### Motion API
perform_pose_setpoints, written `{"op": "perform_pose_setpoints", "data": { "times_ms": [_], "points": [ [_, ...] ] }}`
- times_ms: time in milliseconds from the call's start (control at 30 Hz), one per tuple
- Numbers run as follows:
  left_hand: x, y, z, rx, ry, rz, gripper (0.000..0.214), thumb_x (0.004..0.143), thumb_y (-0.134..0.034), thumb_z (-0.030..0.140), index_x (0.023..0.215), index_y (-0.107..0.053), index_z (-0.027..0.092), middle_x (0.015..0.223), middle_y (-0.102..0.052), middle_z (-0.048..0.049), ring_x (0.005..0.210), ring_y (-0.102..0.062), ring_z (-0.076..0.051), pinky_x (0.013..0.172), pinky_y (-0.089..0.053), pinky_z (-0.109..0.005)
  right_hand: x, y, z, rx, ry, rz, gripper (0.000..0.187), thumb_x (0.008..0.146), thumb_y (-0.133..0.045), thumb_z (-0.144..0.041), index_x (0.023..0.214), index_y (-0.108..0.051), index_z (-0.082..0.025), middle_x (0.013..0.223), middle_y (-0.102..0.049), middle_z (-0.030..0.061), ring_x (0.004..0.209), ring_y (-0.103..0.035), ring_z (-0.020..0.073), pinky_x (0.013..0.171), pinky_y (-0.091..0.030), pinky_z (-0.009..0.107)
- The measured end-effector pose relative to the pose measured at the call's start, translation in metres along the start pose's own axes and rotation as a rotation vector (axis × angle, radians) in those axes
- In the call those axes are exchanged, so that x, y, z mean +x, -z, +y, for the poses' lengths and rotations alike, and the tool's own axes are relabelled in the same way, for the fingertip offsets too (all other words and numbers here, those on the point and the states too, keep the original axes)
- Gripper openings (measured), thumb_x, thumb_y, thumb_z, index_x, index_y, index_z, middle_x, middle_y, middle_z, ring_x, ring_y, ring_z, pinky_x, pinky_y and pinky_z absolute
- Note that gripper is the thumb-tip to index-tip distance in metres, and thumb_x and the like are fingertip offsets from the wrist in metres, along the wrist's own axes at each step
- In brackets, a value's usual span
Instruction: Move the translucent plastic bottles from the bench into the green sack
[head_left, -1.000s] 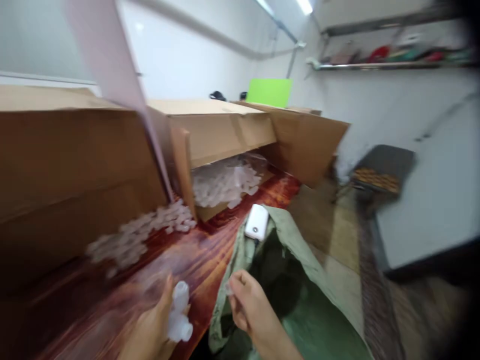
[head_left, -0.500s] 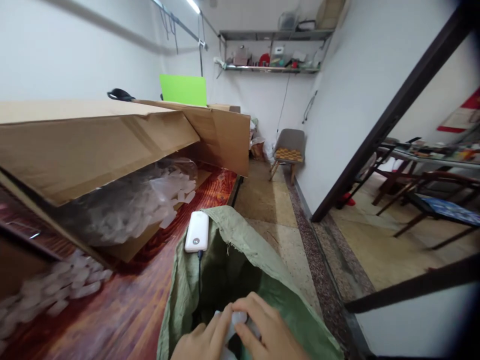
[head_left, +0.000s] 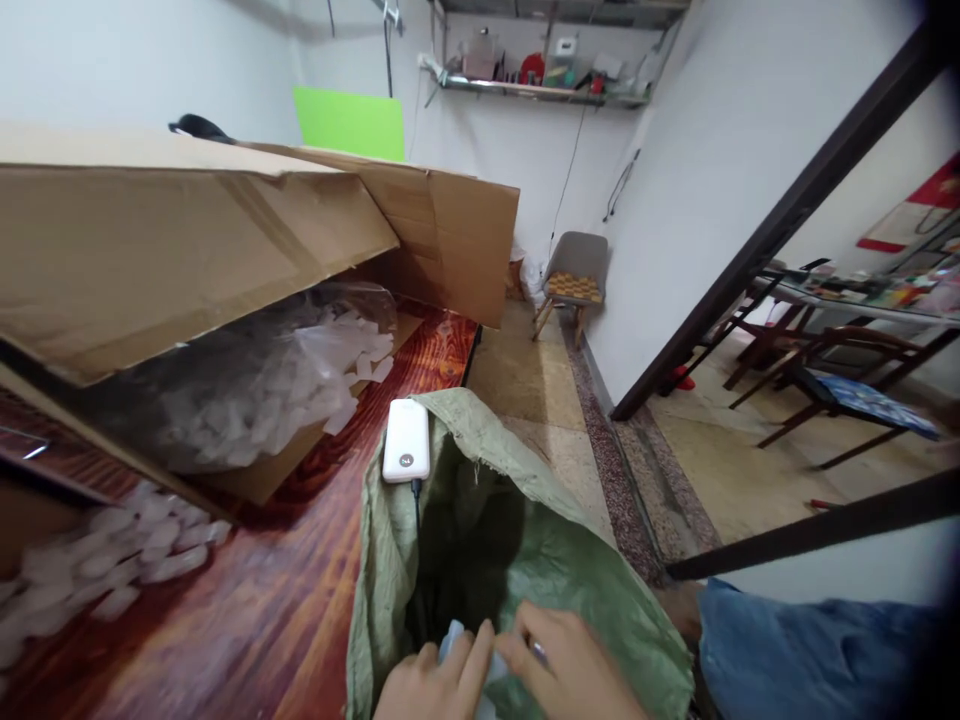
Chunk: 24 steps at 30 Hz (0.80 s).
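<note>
My left hand is at the bottom of the view, over the mouth of a green woven sack. Its fingers are closed around a translucent plastic piece, whose pale tip shows above the knuckles. Close beside it, my right hand has its fingers curled in a pinch, with a small shiny bit showing between them that I cannot make out. A white power bank lies on the sack's rim, and a dark cable runs from it down into the sack.
An open cardboard box on the reddish wooden table holds a clear bag of plastic pieces. More loose pieces lie at the left. A grey chair stands ahead; blue cloth shows at lower right.
My hands have drawn slightly apart, the right one moving rightward. The camera has tilted down a little, and blue cloth has come into view at lower right.
</note>
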<state>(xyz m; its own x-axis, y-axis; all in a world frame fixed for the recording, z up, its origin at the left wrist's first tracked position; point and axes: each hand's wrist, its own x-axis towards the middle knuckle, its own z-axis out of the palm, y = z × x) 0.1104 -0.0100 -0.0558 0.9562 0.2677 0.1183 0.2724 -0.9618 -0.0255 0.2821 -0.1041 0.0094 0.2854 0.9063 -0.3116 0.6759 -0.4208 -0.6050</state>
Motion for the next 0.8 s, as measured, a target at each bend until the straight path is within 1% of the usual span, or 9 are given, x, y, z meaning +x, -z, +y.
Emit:
{"op": "perform_pose_setpoints", "data": {
  "times_ms": [167,233,300,400,467,533,633,733,800],
  "points": [
    [0.005,0.020,0.001,-0.118,0.016,-0.199,0.057,0.082,-0.057,0.011,0.137,-0.046,0.018,0.104,-0.069,-0.0077,0.067,-0.068,-0.022,0.052,-0.058,-0.029,-0.003,0.017,0.002,0.113,0.026,-0.124,0.036,0.076,-0.066,-0.025,0.112,-0.058,-0.022,0.078,-0.055,-0.0026,0.075,-0.055,0.0163,0.067,-0.037,0.024],
    [0.007,0.028,0.003,-0.160,0.031,-0.284,0.057,0.082,-0.056,0.013,0.138,-0.044,0.017,0.107,-0.068,-0.0100,0.072,-0.069,-0.025,0.056,-0.059,-0.033,-0.003,0.017,0.003,0.081,0.088,-0.098,0.014,0.085,-0.059,-0.030,0.095,-0.062,-0.020,0.077,-0.055,-0.0014,0.076,-0.054,0.0162,0.068,-0.036,0.024],
    [0.007,0.034,0.006,-0.186,0.050,-0.322,0.057,0.083,-0.053,0.011,0.139,-0.042,0.017,0.108,-0.067,-0.0109,0.076,-0.069,-0.026,0.059,-0.060,-0.037,-0.003,0.015,0.005,0.017,0.083,-0.036,0.030,0.093,-0.050,-0.038,0.073,-0.059,-0.018,0.069,-0.053,-0.0004,0.071,-0.053,0.0166,0.065,-0.034,0.026],
    [0.007,0.038,0.007,-0.212,0.071,-0.316,0.055,0.085,-0.049,0.009,0.138,-0.041,0.019,0.107,-0.066,-0.0096,0.077,-0.069,-0.026,0.060,-0.060,-0.039,-0.003,0.012,0.007,0.069,0.023,-0.042,0.017,0.085,-0.059,-0.037,0.086,-0.064,-0.020,0.067,-0.051,-0.0024,0.067,-0.051,0.0162,0.063,-0.034,0.025],
    [0.007,0.040,0.008,-0.224,0.083,-0.312,0.054,0.086,-0.048,0.009,0.138,-0.041,0.020,0.108,-0.066,-0.0088,0.078,-0.068,-0.026,0.061,-0.060,-0.039,-0.005,0.012,0.008,0.151,0.036,-0.084,0.027,0.078,-0.065,-0.030,0.104,-0.063,-0.023,0.074,-0.055,-0.0026,0.071,-0.053,0.0163,0.066,-0.036,0.024],
    [0.007,0.042,0.008,-0.243,0.088,-0.328,0.054,0.085,-0.048,0.010,0.138,-0.040,0.020,0.108,-0.066,-0.0084,0.079,-0.068,-0.026,0.062,-0.060,-0.040,-0.005,0.011,0.009,0.153,0.054,-0.051,0.016,0.084,-0.059,-0.035,0.088,-0.065,-0.021,0.074,-0.056,-0.0006,0.072,-0.053,0.0169,0.068,-0.036,0.026],
    [0.009,0.046,0.008,-0.280,0.101,-0.372,0.056,0.084,-0.050,0.009,0.137,-0.040,0.021,0.107,-0.066,-0.0075,0.080,-0.068,-0.027,0.065,-0.060,-0.041,-0.005,0.009,0.010,0.124,0.006,0.038,0.042,0.092,-0.043,-0.045,0.065,-0.057,-0.018,0.062,-0.050,0.0007,0.064,-0.048,0.0168,0.063,-0.034,0.028],
    [0.009,0.048,0.008,-0.302,0.125,-0.388,0.057,0.081,-0.050,0.007,0.136,-0.040,0.022,0.107,-0.065,-0.0068,0.082,-0.068,-0.027,0.067,-0.060,-0.040,-0.005,0.008,0.009,0.203,-0.001,-0.066,0.023,0.082,-0.058,-0.036,0.097,-0.064,-0.019,0.067,-0.049,-0.0035,0.064,-0.048,0.0148,0.061,-0.035,0.024],
    [0.008,0.048,0.007,-0.320,0.124,-0.385,0.059,0.080,-0.048,0.005,0.136,-0.040,0.022,0.107,-0.065,-0.0067,0.083,-0.067,-0.026,0.068,-0.059,-0.040,-0.005,0.008,0.008,0.221,0.016,-0.130,0.025,0.078,-0.062,-0.032,0.101,-0.064,-0.021,0.067,-0.049,-0.0049,0.064,-0.048,0.0137,0.062,-0.034,0.023]
  ]
}}
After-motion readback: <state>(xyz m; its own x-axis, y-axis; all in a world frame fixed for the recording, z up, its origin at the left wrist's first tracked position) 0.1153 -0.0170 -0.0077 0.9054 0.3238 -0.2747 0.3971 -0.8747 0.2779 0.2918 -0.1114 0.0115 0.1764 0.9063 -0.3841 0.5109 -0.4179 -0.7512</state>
